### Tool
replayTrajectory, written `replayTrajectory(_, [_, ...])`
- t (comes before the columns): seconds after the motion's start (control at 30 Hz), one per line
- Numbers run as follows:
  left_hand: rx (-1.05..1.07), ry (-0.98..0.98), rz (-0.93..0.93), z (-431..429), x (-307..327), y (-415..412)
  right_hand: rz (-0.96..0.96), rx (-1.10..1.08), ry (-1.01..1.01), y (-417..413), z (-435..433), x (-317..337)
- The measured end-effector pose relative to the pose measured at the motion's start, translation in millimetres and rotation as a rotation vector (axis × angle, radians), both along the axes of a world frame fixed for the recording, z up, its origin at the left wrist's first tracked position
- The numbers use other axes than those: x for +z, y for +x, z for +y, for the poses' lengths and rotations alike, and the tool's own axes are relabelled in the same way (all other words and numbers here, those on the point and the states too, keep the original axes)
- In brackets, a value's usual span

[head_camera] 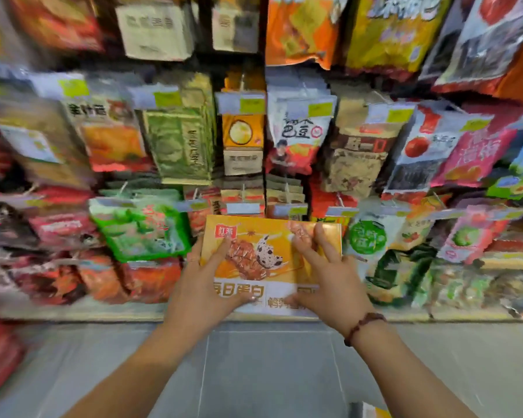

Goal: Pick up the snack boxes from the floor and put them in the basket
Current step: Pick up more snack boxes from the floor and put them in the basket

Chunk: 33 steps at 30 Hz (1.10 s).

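A flat orange and white snack box (266, 251), printed with meat skewers and a speckled egg, is held up in front of the lower shelf. My left hand (206, 285) grips its left side, thumb across the white lower front. My right hand (329, 276) grips the right side with fingers spread over the front; a beaded bracelet sits on that wrist. No basket shows in the head view. The picture is blurred.
Shop shelves with hanging snack bags (178, 140) fill the view ahead, with price tags on their hooks. A pale shelf ledge (73, 312) runs below them. Grey floor tiles (269, 372) lie under my arms. A yellow object (375, 411) peeks in at the bottom edge.
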State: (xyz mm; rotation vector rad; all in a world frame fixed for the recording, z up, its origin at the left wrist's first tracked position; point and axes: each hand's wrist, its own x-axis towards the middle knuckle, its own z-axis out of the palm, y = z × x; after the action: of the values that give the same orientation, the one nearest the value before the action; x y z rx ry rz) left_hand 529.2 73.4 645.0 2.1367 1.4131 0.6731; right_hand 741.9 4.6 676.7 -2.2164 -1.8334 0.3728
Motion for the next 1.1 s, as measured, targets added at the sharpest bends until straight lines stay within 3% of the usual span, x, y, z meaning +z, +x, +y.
replayTrajectory(0.5, [0.578,-0.015,-0.002,41.6,-8.7,-324.0,-0.005,0.623,-0.011,-320.8,179.9,-25.8])
replayTrajectory(0.8, [0.973,-0.048,-0.056,46.3,-23.1,-439.9,-0.033,0.973,-0.104,-477.0,256.1,-22.0])
replayTrajectory(1.1, [1.207,-0.09,-0.075,109.0,-33.1,-537.7,0.024,1.194,-0.179,-612.2,353.1,-32.5])
